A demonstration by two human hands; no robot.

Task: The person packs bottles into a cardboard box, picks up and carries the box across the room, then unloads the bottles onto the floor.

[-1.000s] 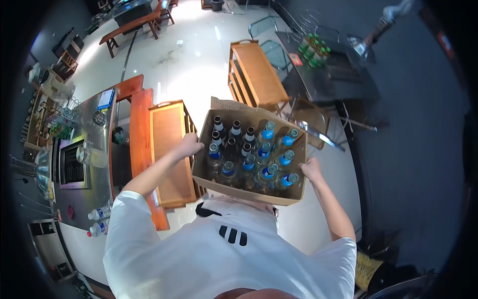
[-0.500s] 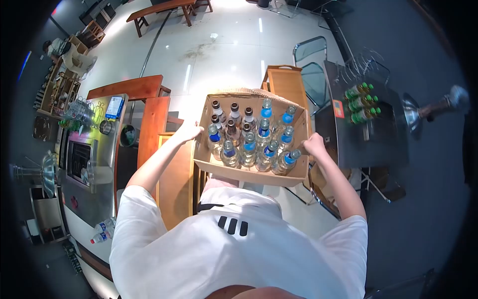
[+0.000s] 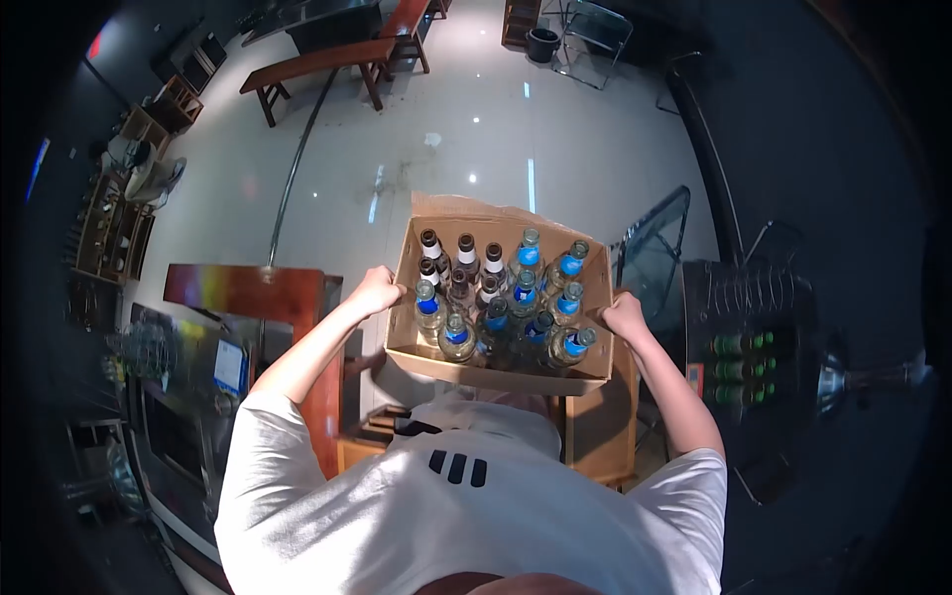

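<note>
In front of my body I hold an open cardboard box (image 3: 476,373) off the floor. My left hand (image 3: 377,292) is closed on its left side and my right hand (image 3: 625,314) on its right side; the fingertips are partly hidden by the box walls. Upright inside stand several glass bottles: brown ones with white neck labels, such as the brown bottle (image 3: 466,246), at the back left, and clear ones with blue labels, such as the clear bottle (image 3: 572,260), to the right and along the front. Their caps appear to be off.
Left are a red-brown bench (image 3: 238,290) and a table holding a blue-edged sheet (image 3: 230,367). On the right, a dark table bears green bottles (image 3: 742,369), beside a folding chair (image 3: 654,233). Ahead lie the shiny floor (image 3: 426,149), another bench (image 3: 317,64) and a black bin (image 3: 542,44).
I have moved forward with the box between the tables. The benches and side tables have slid lower in view, and the picture has grown darker. Both hands keep their hold.
</note>
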